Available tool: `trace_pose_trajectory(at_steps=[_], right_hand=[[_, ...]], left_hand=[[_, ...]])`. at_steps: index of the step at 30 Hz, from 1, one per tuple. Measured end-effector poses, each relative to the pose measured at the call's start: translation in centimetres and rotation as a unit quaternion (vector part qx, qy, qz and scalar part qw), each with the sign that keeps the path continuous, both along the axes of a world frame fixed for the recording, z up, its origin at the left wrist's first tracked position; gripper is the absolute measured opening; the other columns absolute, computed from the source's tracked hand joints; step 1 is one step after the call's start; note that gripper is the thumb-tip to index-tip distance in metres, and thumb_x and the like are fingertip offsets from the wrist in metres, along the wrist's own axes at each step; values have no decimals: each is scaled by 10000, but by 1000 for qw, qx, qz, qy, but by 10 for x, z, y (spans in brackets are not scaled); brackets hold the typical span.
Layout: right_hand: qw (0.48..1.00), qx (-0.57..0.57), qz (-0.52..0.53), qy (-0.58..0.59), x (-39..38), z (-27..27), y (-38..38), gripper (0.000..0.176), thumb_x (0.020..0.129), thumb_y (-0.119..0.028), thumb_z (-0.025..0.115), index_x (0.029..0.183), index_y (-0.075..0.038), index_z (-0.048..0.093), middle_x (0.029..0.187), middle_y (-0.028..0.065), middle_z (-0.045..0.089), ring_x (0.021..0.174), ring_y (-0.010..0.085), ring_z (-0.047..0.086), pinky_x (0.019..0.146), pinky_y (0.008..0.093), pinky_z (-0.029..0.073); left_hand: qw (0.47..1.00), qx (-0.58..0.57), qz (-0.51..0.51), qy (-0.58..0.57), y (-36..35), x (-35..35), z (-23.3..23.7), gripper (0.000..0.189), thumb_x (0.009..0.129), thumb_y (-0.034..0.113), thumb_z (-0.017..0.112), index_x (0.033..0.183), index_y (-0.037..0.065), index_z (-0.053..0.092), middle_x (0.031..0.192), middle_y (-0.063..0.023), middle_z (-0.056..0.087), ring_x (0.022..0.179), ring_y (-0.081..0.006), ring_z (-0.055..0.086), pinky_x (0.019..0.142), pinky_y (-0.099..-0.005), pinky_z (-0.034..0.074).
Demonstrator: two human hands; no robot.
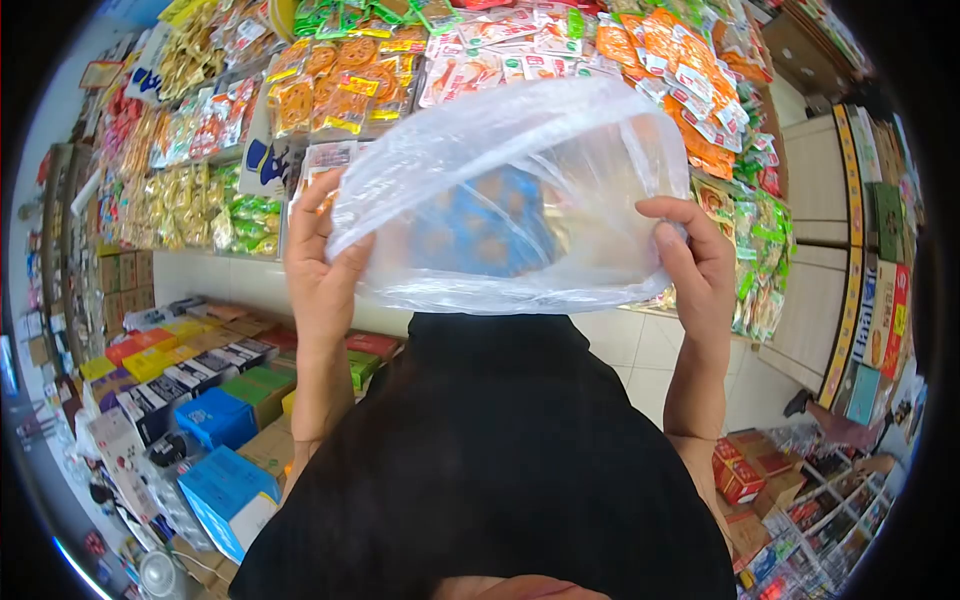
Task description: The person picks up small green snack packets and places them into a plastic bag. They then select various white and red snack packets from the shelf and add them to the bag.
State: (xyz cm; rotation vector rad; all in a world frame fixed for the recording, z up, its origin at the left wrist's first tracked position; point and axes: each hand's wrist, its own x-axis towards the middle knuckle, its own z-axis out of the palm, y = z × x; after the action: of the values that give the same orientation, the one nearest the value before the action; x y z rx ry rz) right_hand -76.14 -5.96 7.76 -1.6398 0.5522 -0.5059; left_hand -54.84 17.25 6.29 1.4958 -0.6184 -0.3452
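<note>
A thin, see-through plastic bag (610,190) is stretched wide between my two hands, in front of my chest. My left hand (325,255) pinches its left edge between thumb and fingers. On the opposite side, my right hand (695,250) grips the right edge, thumb against the fingers. Through the cloudy plastic shows a blue packet (485,225) with round brown shapes, its outline blurred by the film; I cannot tell if it lies in the bag or behind it.
Beyond the bag, a display holds orange snack packs (675,75), white-and-red packets (500,65) and brown ring-shaped snacks (345,85). Stacked boxes (215,415) fill the lower left. Shelving with a cabinet (815,190) stands at right, and red boxes (735,475) sit lower right.
</note>
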Motion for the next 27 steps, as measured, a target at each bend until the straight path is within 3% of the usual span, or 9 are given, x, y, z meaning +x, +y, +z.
trace_pose_trajectory(at_steps=[5,9,11,15,17,19,24,26,27], right_hand=[[1000,6,-2,21,-7,-28,-20,217,907,-133,509,1048,-13,622,781,-36,548,655,28,442,572,200,348],[970,-206,21,129,6,-42,-24,264,865,-153,584,1113,-67,602,1031,132,600,900,230,573,762,331,445],[898,-410,17,162,8,-36,-17,322,845,-148,612,1159,-81,586,1263,169,503,1157,315,483,970,394,371],[883,-449,7,134,21,-18,-12,356,824,-149,636,1170,-90,579,1367,165,407,1270,350,371,1036,431,302],[850,-520,-27,79,34,-15,-9,370,782,-153,678,1138,-98,592,1338,159,431,1231,349,403,1018,458,317],[848,-527,-1,57,46,-20,-9,386,772,-161,686,1141,-104,587,1341,154,429,1242,340,395,1020,486,305],[820,-540,123,147,80,-56,-8,506,739,-230,712,1203,-121,540,1349,137,428,1284,323,365,1013,598,260],[819,-528,140,178,87,-95,-8,524,738,-237,712,1218,-126,533,1349,135,428,1283,325,365,1014,597,263],[818,-512,159,211,91,-113,-8,542,736,-245,713,1233,-132,526,1349,132,428,1283,328,365,1015,596,267]], left_hand=[[996,79,-30,37,-6,-19,-9,548,799,-10,616,1301,45,403,1087,-108,607,985,-141,570,815,-249,441],[987,134,-56,64,-9,-18,-21,627,786,21,658,1339,56,363,1149,-144,571,1038,-158,550,847,-280,436],[971,229,-8,-71,-14,-21,-17,687,766,55,690,1359,50,342,1261,-175,500,1137,-211,503,916,-343,412],[900,174,19,-398,-18,-24,7,777,685,105,765,1345,24,364,1333,-174,456,1183,-308,473,985,-399,363],[914,79,-6,-398,-29,-21,20,659,681,94,765,1266,24,468,1265,-157,520,1150,-297,503,962,-391,387],[883,80,-248,-390,-40,-18,35,522,715,46,725,1197,5,529,1227,-137,549,1173,-297,493,937,-399,414],[871,199,-217,-394,-99,8,-20,374,750,108,698,1111,83,604,1197,-107,565,1177,-286,486,945,-429,411],[760,298,-190,-546,-106,18,-61,396,754,173,696,1133,111,599,1262,-100,521,1242,-285,419,1006,-475,344],[759,296,-193,-547,-107,21,-78,396,754,173,696,1133,111,599,1262,-100,521,1242,-285,419,1006,-475,344]])
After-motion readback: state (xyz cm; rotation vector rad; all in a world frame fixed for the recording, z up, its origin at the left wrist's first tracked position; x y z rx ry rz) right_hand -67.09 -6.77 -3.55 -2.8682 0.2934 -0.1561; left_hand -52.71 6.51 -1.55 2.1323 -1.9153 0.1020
